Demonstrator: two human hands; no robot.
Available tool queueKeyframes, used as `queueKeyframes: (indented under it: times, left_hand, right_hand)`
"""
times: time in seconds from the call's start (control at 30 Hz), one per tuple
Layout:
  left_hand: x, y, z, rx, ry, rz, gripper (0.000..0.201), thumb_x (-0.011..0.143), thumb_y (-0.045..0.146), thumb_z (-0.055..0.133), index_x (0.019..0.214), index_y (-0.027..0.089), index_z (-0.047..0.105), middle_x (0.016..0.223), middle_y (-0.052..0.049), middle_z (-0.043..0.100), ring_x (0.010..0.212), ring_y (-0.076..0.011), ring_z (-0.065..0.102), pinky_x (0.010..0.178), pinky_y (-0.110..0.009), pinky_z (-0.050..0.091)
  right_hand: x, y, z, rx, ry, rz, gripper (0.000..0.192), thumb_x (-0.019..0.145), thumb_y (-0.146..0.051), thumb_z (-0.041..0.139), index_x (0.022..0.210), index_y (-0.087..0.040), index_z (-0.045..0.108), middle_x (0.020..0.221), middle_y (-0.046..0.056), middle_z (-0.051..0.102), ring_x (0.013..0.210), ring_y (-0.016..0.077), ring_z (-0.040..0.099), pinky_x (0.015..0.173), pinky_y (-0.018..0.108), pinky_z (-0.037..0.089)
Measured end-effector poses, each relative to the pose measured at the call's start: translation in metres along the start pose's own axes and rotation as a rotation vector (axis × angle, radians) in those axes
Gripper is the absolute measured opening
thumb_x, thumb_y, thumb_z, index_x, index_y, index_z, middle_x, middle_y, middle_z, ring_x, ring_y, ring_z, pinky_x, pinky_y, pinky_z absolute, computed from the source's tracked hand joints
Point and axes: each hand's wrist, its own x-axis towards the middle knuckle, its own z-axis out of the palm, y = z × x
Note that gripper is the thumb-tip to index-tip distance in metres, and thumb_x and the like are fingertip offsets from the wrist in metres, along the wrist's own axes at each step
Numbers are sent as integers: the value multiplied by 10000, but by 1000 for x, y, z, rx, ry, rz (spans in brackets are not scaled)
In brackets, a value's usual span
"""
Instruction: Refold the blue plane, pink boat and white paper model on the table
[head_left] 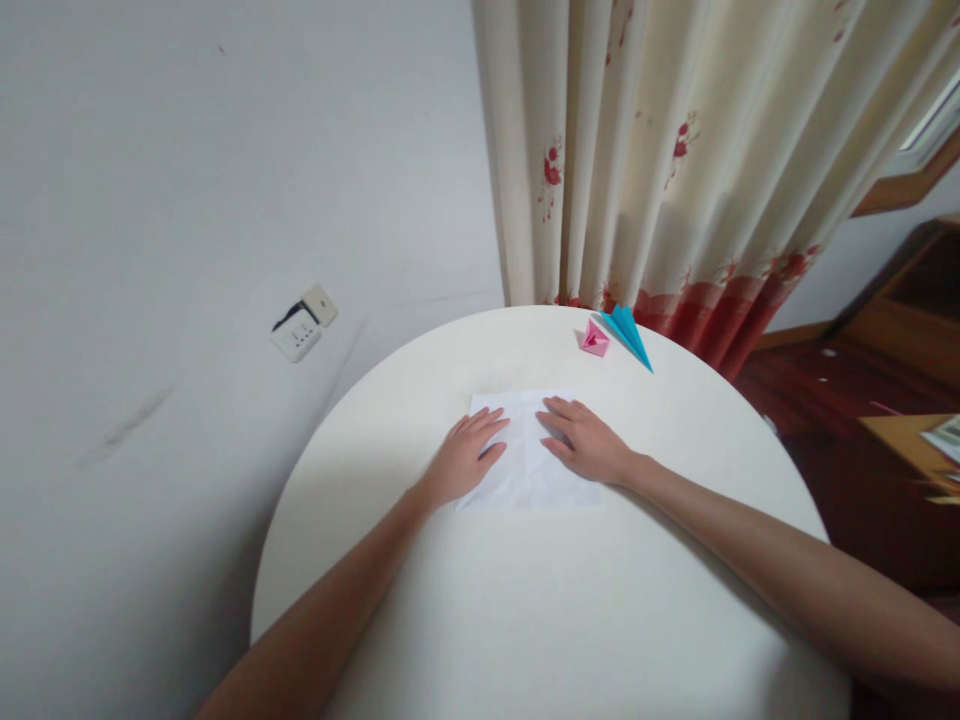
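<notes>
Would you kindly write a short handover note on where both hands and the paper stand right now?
Left hand: flat, palm down on the left part of the white paper sheet, holding nothing.
Right hand: flat on the sheet's right part, fingers spread, holding nothing.
Sheet: lies open on the round white table, faintly creased, no fold standing.
Done: a pink folded paper piece and a blue paper plane sit at the far edge, touching or nearly so.
Left: the white sheet is not yet folded into any shape.
</notes>
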Motion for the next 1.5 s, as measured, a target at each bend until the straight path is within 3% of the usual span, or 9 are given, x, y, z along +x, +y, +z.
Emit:
queueKeyframes:
  times: [1.5]
  left_hand:
    - [-1,-5,-4,-31,-13,28,433,1001,380,434,1416,281,505,1551,-18,422,1466,-213,325,1220,-456,234]
  right_hand:
    - [-4,-3,0,8,-7,2,501,1005,-395,412,1441,-163,496,1553,158,398,1454,275,333,1191,491,255]
